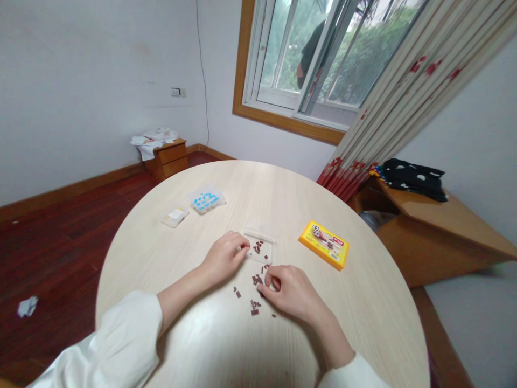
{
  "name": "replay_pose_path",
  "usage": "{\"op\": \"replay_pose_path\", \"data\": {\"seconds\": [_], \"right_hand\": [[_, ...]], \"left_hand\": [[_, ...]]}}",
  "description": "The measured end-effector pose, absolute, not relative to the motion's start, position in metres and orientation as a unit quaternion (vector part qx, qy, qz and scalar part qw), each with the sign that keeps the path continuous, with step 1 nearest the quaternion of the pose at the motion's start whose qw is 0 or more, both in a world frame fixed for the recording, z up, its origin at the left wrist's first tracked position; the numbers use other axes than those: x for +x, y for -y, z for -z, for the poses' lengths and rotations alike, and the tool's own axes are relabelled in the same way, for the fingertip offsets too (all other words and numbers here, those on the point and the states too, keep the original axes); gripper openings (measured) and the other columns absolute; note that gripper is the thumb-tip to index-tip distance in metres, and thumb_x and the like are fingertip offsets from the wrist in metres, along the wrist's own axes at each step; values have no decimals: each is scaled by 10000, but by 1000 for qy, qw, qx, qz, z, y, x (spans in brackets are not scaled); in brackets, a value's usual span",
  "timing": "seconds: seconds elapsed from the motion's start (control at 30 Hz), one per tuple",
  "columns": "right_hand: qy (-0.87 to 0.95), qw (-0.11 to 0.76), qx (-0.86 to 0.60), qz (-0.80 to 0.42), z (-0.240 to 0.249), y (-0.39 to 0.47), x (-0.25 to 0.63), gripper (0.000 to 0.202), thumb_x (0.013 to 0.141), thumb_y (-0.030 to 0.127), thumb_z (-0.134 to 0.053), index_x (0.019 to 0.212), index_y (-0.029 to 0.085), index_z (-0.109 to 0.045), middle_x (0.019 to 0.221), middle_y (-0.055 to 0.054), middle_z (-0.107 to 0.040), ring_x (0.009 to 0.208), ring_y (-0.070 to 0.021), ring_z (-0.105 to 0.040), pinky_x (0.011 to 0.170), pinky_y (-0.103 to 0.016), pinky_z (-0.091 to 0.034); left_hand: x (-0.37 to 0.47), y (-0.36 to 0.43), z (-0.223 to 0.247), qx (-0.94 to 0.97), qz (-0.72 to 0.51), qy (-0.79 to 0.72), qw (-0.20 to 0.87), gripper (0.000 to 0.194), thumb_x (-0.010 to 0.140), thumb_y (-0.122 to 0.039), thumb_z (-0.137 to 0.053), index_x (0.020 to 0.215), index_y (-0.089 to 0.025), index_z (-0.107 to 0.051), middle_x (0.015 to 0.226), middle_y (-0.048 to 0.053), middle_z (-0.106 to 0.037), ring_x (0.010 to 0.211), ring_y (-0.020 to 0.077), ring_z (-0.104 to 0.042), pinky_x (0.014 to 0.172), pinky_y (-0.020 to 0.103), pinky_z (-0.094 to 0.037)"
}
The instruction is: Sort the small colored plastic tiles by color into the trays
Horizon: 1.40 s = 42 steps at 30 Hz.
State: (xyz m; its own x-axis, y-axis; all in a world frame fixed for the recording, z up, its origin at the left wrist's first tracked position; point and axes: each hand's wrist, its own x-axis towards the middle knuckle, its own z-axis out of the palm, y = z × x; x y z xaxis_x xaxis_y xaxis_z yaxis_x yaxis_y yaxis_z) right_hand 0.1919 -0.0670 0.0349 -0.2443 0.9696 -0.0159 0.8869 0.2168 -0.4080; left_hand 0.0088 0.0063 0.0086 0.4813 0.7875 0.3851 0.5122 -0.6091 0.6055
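My left hand (226, 257) is at the left side of a clear plastic box (272, 253). Its thumb and fingers are pinched, and a dark brown bit shows at the fingertips. Several small brown building bricks (258, 247) lie inside the box. Over the table just in front of it, my right hand (291, 291) is curled with a gap between thumb and index finger. Its thumb tip is beside a cluster of loose brown bricks (257, 279); whether it touches them I cannot tell. Nearer to me lies another small group of brown bricks (254, 308).
A yellow box (324, 243) with a printed picture lies to the right on the round table (258, 183). At the back left are a clear container with blue pieces (207, 200) and a flat pale case (175, 216). A wooden cabinet (456, 226) stands beyond the table's right edge.
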Motion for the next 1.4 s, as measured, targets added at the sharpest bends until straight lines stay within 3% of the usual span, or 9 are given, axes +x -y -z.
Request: {"op": "replay_pose_path", "data": {"seconds": [0.2,0.33,0.47,0.7,0.9,1.0,1.2,1.4], "right_hand": [[776,66,-605,-167,-34,69,188,175,684,306,-643,586,190,-557,592,-1,-611,598,-135,-511,576,-228,-274],[773,67,-606,-175,-33,69,187,112,696,249,-599,604,196,-565,583,3,-608,581,-130,-503,566,-224,-269],[778,77,-599,-177,-36,71,186,98,699,184,-553,602,194,-560,553,10,-584,547,-121,-480,554,-225,-268],[790,133,-578,-156,-35,70,186,172,708,89,-499,569,185,-535,553,14,-562,561,-123,-484,574,-235,-308],[732,356,-579,-37,-25,60,202,122,812,223,-522,741,176,-610,589,13,-544,584,-136,-498,628,-266,-370],[683,425,-594,16,-16,54,206,170,836,272,-515,747,170,-617,568,14,-525,563,-138,-491,618,-276,-382],[665,428,-612,12,-2,43,203,258,869,316,-466,895,157,-668,741,-65,-676,655,-174,-580,675,-320,-440],[660,409,-630,-12,3,40,205,329,887,313,-426,1043,144,-662,938,-122,-714,799,-212,-644,746,-357,-481]], "left_hand": [[8,-16,3,814,-361,-399,220,299,840,-154,-539,1134,-174,-589,874,46,-636,831,172,-559,784,325,-446],[8,-12,0,817,-346,-394,238,338,851,-193,-539,1188,-176,-559,879,42,-627,802,160,-560,748,299,-450],[8,-10,-4,817,-331,-402,248,292,849,-192,-534,1134,-159,-589,862,44,-635,759,149,-564,724,281,-447],[8,-4,-13,858,-254,-373,245,148,850,-195,-507,844,-149,-647,774,33,-643,708,138,-564,681,246,-425],[7,0,-20,907,-148,-319,232,110,800,-175,-550,781,-157,-656,720,18,-634,679,141,-551,637,237,-382],[8,2,-22,921,-111,-289,237,107,767,-147,-568,797,-165,-669,722,13,-642,673,139,-556,614,225,-368],[11,7,-20,931,-103,-249,247,200,794,-145,-553,945,-178,-682,820,38,-683,737,156,-601,653,229,-402],[14,8,-10,928,-124,-241,257,190,819,-143,-529,917,-175,-688,839,42,-697,751,153,-621,680,226,-419]]}}
